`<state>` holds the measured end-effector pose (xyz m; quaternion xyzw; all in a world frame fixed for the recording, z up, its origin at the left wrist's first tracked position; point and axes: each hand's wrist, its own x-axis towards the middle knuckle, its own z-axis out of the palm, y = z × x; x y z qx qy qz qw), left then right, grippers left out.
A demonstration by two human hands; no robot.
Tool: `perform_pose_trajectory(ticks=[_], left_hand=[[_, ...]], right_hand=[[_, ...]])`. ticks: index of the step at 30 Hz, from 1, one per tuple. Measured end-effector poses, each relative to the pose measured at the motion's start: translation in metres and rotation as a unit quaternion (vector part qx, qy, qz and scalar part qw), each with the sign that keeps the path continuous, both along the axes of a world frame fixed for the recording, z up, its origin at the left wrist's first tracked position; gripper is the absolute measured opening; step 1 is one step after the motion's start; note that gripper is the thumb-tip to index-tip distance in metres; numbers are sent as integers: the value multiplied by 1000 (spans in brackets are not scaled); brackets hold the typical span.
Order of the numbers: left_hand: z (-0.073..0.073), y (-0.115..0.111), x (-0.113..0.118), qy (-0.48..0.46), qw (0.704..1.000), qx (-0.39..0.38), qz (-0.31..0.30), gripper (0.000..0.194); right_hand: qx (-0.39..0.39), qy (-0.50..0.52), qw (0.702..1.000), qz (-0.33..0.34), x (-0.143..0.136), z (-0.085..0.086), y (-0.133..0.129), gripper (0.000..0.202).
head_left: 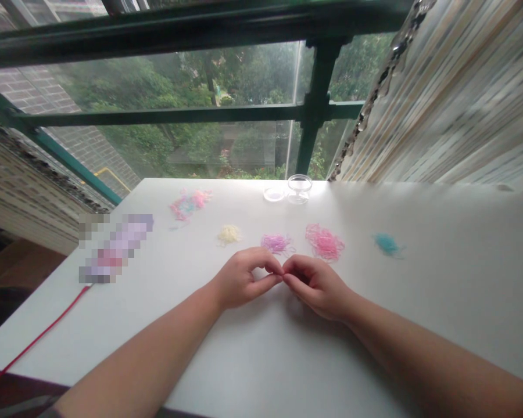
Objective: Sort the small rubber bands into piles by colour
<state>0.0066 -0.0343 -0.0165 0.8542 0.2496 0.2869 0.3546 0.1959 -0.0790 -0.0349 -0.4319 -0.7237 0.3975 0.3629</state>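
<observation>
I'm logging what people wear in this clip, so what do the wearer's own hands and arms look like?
The left hand and right hand wear no gloves and no visible rings. The left forearm and right forearm are bare, showing no watch, bracelet or markings. Greyish fabric at the left forearm's lower end may be a sleeve edge; too little shows to tell.

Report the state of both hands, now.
Left hand: closed in a pinch; anything held is too small to tell.
Right hand: also pinched closed, tips meeting the left's; cannot tell if holding anything.
</observation>
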Motion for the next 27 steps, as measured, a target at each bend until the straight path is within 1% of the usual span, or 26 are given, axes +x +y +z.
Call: perform_pose_trajectory(ticks=[6,10,15,20,27], left_hand=[[-1,-1,0,-22,1000,12,-11,8],[-3,-1,0,-28,1000,9,-12,8],[-2,0,0,-15,1000,-8,7,10],[-1,-2,1,-3,999,-17,33,12],[-8,1,3,7,997,-33,71,14]], right_hand=[[-21,6,999,27,1,2,0,11],[-10,8,1000,19,0,0,1,13],[-10,8,1000,-5,-2,-6,1,8],[-10,8,1000,-16,-4,-11,1,11],[5,10,999,-40,-9,-16,6,15]])
